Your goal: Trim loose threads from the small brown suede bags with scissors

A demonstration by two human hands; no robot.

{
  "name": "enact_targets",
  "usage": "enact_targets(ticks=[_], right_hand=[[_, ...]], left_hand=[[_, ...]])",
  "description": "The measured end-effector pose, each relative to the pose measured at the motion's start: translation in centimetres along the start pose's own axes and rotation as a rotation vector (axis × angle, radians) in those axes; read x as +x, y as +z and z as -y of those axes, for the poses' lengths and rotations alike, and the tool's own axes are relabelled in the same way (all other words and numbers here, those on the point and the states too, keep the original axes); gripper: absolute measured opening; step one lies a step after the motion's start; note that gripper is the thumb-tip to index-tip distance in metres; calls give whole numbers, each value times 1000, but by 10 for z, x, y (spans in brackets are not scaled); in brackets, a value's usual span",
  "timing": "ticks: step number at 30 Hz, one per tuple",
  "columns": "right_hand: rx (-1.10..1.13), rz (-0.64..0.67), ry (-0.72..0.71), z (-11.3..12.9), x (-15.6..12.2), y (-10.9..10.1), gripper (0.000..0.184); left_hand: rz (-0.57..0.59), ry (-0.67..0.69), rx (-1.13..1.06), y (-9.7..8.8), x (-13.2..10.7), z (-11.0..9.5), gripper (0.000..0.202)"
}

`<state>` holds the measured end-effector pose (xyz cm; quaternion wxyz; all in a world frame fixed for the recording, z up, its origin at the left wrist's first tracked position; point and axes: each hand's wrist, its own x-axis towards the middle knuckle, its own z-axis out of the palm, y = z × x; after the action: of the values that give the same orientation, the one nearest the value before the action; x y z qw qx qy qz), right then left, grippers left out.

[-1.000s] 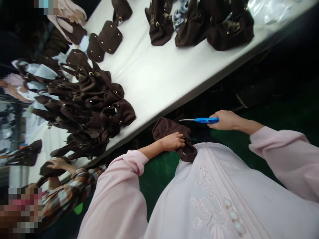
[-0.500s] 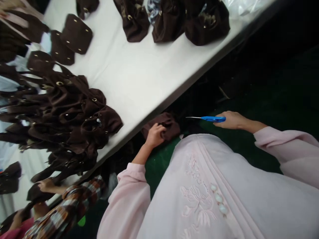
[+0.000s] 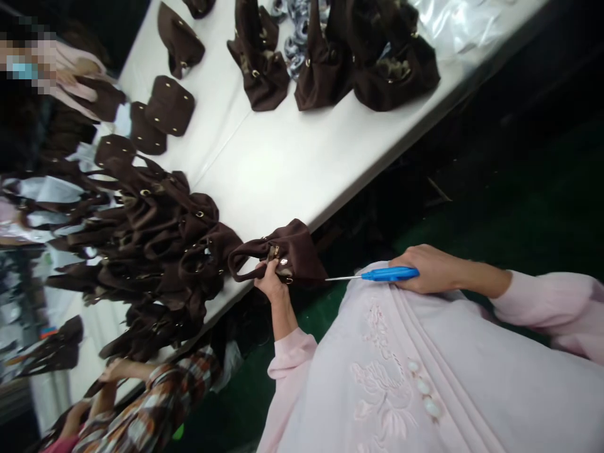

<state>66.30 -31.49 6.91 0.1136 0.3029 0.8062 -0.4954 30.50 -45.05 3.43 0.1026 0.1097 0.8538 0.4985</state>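
My left hand [image 3: 274,281] is closed on a dark brown handbag [image 3: 302,248] near its metal clasp, at the table edge. The bag lies tilted, its handle loop [image 3: 238,261] pointing left. My right hand [image 3: 427,269] is closed around a slim blue-handled tool [image 3: 389,274] with a thin metal tip. That tip points left and reaches the right side of the bag in this view; whether it touches I cannot tell. Seen from the side, the tool does not show its exact kind.
A white table [image 3: 264,170] runs diagonally. A heap of brown bags [image 3: 160,233] covers its left part; more bags [image 3: 396,75] stand at the far side beside clear plastic [image 3: 467,22]. Co-workers are at the left, one in a checked sleeve [image 3: 165,390].
My left hand has brought the handbag up from below the table edge, so its handle and clasp now show. My right hand and the blue tool have moved left and closer to my body.
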Motion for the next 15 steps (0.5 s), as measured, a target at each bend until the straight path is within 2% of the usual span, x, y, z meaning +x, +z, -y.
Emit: enact_targets(ticks=[4,8,12,15], right_hand=[[-48,-83,95,-8,21,-17,21],[56,-9,-7,-18,38,-33,25],[124,-68,56,-27,58,-46,25],[232,104,-83,-25,74,-45,27]], left_hand=[[57,-98,-55,-11,9,-20,24],[186,-212,-127,-20,12,-44,26],[188,-296,-235,-24,11,-69,28],[149,-333,-315,-27,7,-87,29]])
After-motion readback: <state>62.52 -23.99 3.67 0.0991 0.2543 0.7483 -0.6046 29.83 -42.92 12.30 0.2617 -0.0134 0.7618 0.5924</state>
